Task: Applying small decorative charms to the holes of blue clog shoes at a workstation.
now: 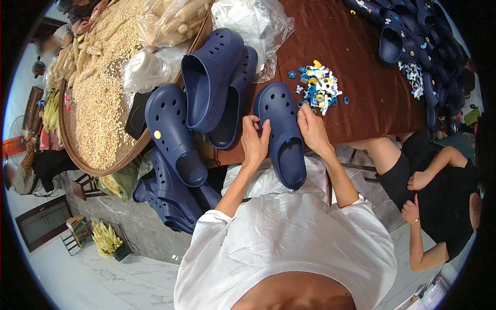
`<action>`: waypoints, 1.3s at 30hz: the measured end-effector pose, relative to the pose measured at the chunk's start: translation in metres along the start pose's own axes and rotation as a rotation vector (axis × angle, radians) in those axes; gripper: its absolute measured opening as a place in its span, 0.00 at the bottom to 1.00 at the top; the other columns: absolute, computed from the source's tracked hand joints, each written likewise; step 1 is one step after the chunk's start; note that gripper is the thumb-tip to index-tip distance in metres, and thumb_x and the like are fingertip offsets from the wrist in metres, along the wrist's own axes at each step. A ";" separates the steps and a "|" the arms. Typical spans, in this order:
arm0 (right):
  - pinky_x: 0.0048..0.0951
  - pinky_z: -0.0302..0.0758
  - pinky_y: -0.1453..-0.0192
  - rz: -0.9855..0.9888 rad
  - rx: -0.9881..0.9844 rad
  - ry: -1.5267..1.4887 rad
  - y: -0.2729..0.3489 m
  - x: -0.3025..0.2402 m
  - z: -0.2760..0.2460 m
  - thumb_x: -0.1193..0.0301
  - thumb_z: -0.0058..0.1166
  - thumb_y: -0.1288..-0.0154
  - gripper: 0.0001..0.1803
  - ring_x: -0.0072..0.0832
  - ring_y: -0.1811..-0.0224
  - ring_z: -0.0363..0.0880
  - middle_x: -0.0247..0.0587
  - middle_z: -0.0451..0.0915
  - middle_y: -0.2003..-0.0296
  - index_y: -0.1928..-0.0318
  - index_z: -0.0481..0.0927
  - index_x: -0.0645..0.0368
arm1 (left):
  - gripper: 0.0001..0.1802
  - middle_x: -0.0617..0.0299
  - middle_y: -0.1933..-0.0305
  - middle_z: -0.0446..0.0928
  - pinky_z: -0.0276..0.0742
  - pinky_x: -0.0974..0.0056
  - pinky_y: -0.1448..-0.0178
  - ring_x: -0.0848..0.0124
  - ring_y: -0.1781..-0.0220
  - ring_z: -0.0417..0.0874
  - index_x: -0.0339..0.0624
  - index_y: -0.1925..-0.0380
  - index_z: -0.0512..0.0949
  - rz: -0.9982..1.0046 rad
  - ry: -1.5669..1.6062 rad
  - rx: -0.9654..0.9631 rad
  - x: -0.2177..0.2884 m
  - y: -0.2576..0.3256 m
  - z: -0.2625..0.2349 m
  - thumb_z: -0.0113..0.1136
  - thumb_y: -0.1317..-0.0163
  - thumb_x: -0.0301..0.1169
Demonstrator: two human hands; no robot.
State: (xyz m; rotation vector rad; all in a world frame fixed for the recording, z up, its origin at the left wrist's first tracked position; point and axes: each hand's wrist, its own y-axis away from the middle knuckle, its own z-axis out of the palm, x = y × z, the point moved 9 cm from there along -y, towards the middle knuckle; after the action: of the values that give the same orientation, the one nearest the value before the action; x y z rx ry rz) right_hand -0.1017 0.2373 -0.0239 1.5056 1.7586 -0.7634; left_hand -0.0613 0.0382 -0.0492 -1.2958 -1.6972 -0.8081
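Observation:
A navy blue clog with holes in its upper lies in front of me, toe pointing away and heel at the table's near edge. My left hand grips its left side, with the thumb against the upper and the fingers curled. At its right side, my right hand is closed in a pinch by the holes; whatever the fingertips hold is hidden. Just beyond that hand lies a pile of small colourful shoe charms in white, blue and yellow.
More navy clogs are stacked at my left, one bearing a yellow charm. Farther left stands a round tray of corn kernels. Decorated clogs are heaped at the far right. A person in black sits at my right.

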 end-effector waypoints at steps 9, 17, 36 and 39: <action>0.52 0.73 0.60 -0.030 0.090 -0.030 0.009 -0.001 0.001 0.66 0.39 0.21 0.09 0.61 0.63 0.79 0.54 0.78 0.69 0.57 0.67 0.60 | 0.18 0.54 0.67 0.67 0.72 0.56 0.61 0.61 0.68 0.71 0.36 0.56 0.68 0.000 -0.015 -0.003 -0.002 -0.001 0.001 0.63 0.33 0.37; 0.31 0.74 0.73 0.171 0.169 -0.362 0.008 0.024 0.001 0.62 0.36 0.17 0.15 0.24 0.77 0.77 0.38 0.78 0.74 0.55 0.72 0.59 | 0.18 0.57 0.69 0.66 0.72 0.59 0.65 0.66 0.71 0.70 0.37 0.57 0.69 0.009 0.010 -0.002 -0.002 -0.004 -0.001 0.64 0.33 0.39; 0.32 0.75 0.61 -0.143 0.157 -0.017 -0.004 -0.049 -0.008 0.70 0.55 0.29 0.07 0.31 0.67 0.79 0.40 0.77 0.68 0.63 0.80 0.61 | 0.27 0.54 0.83 0.71 0.70 0.56 0.71 0.58 0.80 0.74 0.41 0.72 0.68 -0.140 -0.089 -0.217 -0.013 -0.010 0.009 0.66 0.37 0.53; 0.31 0.74 0.61 -0.059 0.158 -0.087 -0.005 -0.038 -0.006 0.72 0.55 0.30 0.06 0.30 0.67 0.78 0.39 0.76 0.68 0.63 0.80 0.62 | 0.24 0.47 0.81 0.75 0.73 0.48 0.69 0.47 0.76 0.81 0.40 0.71 0.69 -0.048 -0.200 -0.251 -0.003 -0.013 0.012 0.60 0.32 0.49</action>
State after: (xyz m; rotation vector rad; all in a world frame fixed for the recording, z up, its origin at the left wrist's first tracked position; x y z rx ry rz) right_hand -0.1042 0.2188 0.0104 1.5040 1.7176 -1.0039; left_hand -0.0768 0.0442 -0.0572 -1.5550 -1.8328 -0.9714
